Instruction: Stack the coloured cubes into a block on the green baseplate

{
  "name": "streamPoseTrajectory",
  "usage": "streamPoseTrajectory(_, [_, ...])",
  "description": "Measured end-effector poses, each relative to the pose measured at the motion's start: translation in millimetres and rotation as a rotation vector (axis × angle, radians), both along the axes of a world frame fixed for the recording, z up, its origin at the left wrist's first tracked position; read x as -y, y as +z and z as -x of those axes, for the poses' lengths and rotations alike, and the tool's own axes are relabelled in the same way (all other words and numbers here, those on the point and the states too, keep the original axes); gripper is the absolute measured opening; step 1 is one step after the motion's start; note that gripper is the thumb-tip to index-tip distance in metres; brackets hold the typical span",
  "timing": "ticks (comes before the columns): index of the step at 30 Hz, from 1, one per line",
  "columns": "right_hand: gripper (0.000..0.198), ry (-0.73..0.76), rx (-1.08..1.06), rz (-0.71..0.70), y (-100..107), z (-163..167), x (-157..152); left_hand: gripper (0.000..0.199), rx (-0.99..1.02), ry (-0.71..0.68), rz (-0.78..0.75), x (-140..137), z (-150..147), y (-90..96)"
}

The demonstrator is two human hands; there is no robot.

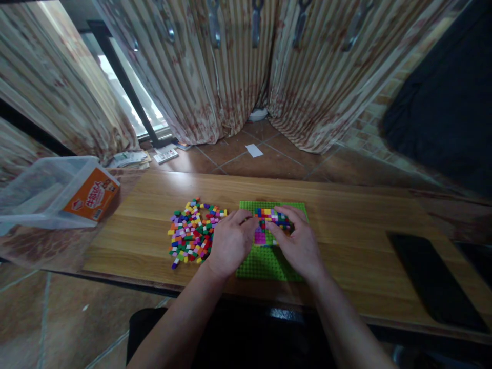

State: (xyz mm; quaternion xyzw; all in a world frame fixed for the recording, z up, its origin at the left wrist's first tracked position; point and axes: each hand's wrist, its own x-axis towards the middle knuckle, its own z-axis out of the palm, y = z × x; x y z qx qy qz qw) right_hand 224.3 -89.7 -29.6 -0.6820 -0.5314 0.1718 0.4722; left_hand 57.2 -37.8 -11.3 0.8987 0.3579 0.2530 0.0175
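A green studded baseplate lies on the wooden table in front of me. On it sits a low structure of multicoloured toy bricks, with a magenta area near its front left. My left hand is closed at the structure's left edge, fingertips together; what they pinch is too small to make out. From the right, my right hand grips the brick structure, thumb on its near part and fingers curled over its far right side. Left of my left hand spreads a pile of loose toy bricks in many colours. Both hands partly hide the structure.
A clear plastic bin with an orange label stands at the table's left end. A dark flat object lies at the right on the wooden table. Striped curtains hang beyond, with papers on the floor.
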Motion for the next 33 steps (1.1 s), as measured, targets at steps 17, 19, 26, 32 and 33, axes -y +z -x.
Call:
streamPoseTrajectory(17, [0.044,-0.070,0.001,0.029,1.7,8.9,-5.9,0.011,0.259,0.063,0.217,-1.2,-11.5,-7.6])
streamPoseTrajectory(19, [0.045,-0.094,0.000,0.045,2.0,10.3,-9.2,0.009,0.286,0.061,0.254,-1.4,-11.6,-7.4])
streamPoseTrajectory(26, [0.052,-0.107,0.011,0.098,3.7,9.5,-12.5,0.007,0.322,0.037,0.326,-3.0,-12.1,-8.2])
streamPoseTrajectory(32, [0.056,-0.078,-0.004,0.120,2.8,4.0,-11.0,0.007,0.351,0.026,0.378,-3.1,-12.3,-7.0])
streamPoseTrajectory(33, [0.057,-0.075,-0.008,0.132,2.9,2.9,-11.4,0.007,0.351,0.028,0.384,-3.1,-12.3,-6.7])
